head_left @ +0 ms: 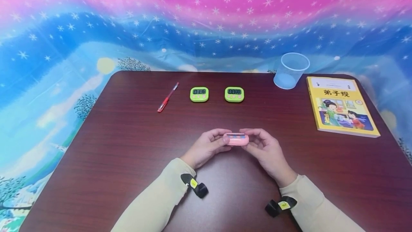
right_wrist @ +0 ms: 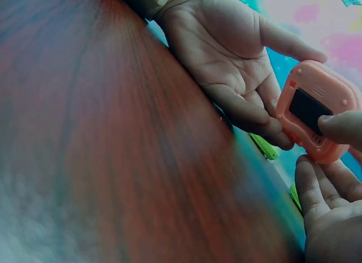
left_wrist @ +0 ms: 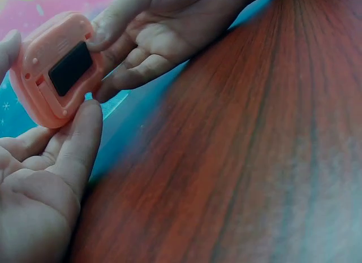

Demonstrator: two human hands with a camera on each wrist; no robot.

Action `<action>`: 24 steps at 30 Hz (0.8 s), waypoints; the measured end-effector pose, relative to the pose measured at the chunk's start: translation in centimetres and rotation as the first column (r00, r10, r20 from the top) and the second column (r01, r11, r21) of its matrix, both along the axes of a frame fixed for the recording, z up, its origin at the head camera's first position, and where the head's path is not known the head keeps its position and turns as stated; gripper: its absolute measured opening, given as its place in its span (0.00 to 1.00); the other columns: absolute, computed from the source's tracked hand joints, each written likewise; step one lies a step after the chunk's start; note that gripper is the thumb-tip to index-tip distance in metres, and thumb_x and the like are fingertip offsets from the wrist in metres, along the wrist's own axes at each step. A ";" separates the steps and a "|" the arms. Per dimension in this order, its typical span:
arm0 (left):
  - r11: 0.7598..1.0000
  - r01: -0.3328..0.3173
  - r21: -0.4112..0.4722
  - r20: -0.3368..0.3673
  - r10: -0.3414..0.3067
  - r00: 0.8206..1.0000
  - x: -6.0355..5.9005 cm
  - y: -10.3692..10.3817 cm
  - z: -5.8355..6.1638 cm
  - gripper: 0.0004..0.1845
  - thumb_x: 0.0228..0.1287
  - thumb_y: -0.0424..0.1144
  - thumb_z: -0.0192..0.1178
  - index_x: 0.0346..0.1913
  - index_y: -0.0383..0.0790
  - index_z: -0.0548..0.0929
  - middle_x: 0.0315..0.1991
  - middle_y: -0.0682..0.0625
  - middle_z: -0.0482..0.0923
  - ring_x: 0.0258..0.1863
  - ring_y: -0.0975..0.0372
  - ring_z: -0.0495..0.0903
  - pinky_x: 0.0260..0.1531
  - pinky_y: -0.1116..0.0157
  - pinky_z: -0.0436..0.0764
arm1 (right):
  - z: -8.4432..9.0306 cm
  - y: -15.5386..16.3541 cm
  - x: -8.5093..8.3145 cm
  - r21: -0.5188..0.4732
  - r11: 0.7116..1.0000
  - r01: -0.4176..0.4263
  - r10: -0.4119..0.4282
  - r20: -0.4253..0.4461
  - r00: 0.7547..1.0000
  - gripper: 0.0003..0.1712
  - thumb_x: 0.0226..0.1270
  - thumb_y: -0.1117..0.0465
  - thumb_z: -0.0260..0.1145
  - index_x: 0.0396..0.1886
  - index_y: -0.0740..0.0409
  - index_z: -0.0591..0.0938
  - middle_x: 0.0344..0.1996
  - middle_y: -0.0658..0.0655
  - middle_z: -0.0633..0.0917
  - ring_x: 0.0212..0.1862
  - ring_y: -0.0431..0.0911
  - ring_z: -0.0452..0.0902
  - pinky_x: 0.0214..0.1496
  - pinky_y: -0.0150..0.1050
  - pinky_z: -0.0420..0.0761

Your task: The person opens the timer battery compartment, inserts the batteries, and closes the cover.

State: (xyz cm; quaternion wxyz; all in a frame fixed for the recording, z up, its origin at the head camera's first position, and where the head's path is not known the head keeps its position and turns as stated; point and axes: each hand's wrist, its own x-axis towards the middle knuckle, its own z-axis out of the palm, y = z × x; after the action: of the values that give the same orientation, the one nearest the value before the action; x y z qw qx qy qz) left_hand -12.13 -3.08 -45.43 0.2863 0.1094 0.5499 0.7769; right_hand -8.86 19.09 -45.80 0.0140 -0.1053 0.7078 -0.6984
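Note:
A pink digital timer [head_left: 236, 140] is held between both hands above the table, its blue buttons and display seen at a steep slant in the head view. My left hand [head_left: 206, 148] grips its left side, the thumb on the front edge. My right hand [head_left: 267, 149] pinches its right side with thumb and fingers. In the left wrist view, the back of the timer [left_wrist: 62, 68] shows a black rectangle and a folded stand. The right wrist view also shows this back [right_wrist: 317, 113], with a thumb over the black rectangle.
Two green digital timers, a left one [head_left: 199, 94] and a right one [head_left: 234, 94], lie farther back on the dark wooden table [head_left: 128, 146]. A red pen [head_left: 168, 97] lies left of them. At the back right are a clear plastic cup [head_left: 289, 72] and a yellow book [head_left: 342, 106].

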 end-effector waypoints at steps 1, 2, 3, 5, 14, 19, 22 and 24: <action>1.000 -0.007 -0.003 -0.002 0.007 1.000 0.0 0.0 0.0 0.24 0.74 0.30 0.56 0.67 0.21 0.67 0.60 0.31 0.74 0.51 0.60 0.81 0.59 0.55 0.80 | 0.0 0.0 0.0 0.000 1.000 -0.003 0.003 0.008 1.000 0.23 0.62 0.75 0.70 0.57 0.69 0.76 0.59 0.68 0.79 0.56 0.46 0.81 0.56 0.35 0.83; 1.000 -0.015 -0.005 -0.003 0.015 1.000 0.0 0.0 -0.1 0.24 0.73 0.29 0.57 0.66 0.22 0.67 0.59 0.33 0.75 0.50 0.60 0.82 0.58 0.55 0.81 | 0.1 0.1 0.0 0.001 1.000 -0.009 0.009 0.019 1.000 0.26 0.61 0.75 0.71 0.59 0.69 0.75 0.60 0.69 0.78 0.56 0.45 0.81 0.55 0.35 0.83; 1.000 -0.024 -0.011 -0.006 0.024 1.000 0.0 0.0 -0.1 0.24 0.72 0.28 0.57 0.66 0.22 0.68 0.58 0.34 0.76 0.49 0.61 0.82 0.57 0.56 0.82 | 0.2 0.1 0.1 0.003 1.000 -0.017 0.017 0.034 0.999 0.29 0.61 0.74 0.72 0.62 0.69 0.74 0.61 0.68 0.78 0.56 0.46 0.80 0.55 0.35 0.83; 0.999 -0.046 -0.029 -0.015 0.045 0.999 0.0 0.0 -0.1 0.25 0.70 0.27 0.59 0.67 0.25 0.69 0.57 0.36 0.77 0.48 0.62 0.83 0.55 0.58 0.83 | 0.3 0.2 0.0 0.019 0.999 -0.034 0.032 0.068 0.997 0.36 0.58 0.72 0.74 0.66 0.67 0.71 0.63 0.67 0.77 0.57 0.45 0.80 0.56 0.35 0.83; 0.991 -0.089 -0.097 -0.128 0.076 0.989 -0.1 0.0 -0.6 0.36 0.60 0.22 0.67 0.72 0.33 0.67 0.59 0.41 0.76 0.45 0.61 0.84 0.45 0.66 0.86 | 0.5 0.3 -0.2 0.084 0.995 -0.053 0.040 0.150 0.988 0.43 0.58 0.66 0.77 0.72 0.62 0.68 0.64 0.62 0.76 0.56 0.44 0.81 0.54 0.35 0.84; 0.988 -0.109 -0.105 -0.186 0.088 0.979 0.1 0.3 -0.6 0.38 0.60 0.20 0.66 0.73 0.34 0.65 0.60 0.38 0.75 0.45 0.61 0.83 0.43 0.67 0.86 | 0.3 0.3 -0.3 0.091 0.995 -0.044 0.031 0.133 0.991 0.43 0.58 0.67 0.77 0.72 0.58 0.69 0.58 0.62 0.80 0.52 0.47 0.82 0.51 0.36 0.85; 0.981 -0.149 -0.125 -0.202 0.122 0.972 0.2 0.5 -0.6 0.38 0.59 0.21 0.67 0.72 0.34 0.66 0.63 0.37 0.75 0.46 0.58 0.84 0.46 0.65 0.86 | 0.2 0.3 -0.3 0.100 0.995 -0.029 0.017 0.122 0.992 0.43 0.58 0.68 0.77 0.71 0.58 0.69 0.56 0.62 0.80 0.50 0.46 0.83 0.51 0.35 0.85; 0.972 -0.185 -0.142 -0.212 0.153 0.965 0.3 0.7 -0.6 0.36 0.59 0.22 0.68 0.71 0.34 0.68 0.62 0.36 0.76 0.47 0.56 0.85 0.49 0.63 0.85 | 0.1 0.3 -0.3 0.111 0.994 -0.017 0.004 0.116 0.993 0.42 0.58 0.68 0.77 0.71 0.59 0.68 0.55 0.63 0.80 0.50 0.46 0.83 0.51 0.34 0.85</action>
State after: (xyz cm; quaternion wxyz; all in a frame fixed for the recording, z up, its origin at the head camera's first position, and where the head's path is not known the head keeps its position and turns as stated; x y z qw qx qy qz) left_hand -11.79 -2.34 -46.06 0.1700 0.1159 0.6438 0.7370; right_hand -9.17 19.39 -45.65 0.0646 -0.0676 0.7432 -0.6625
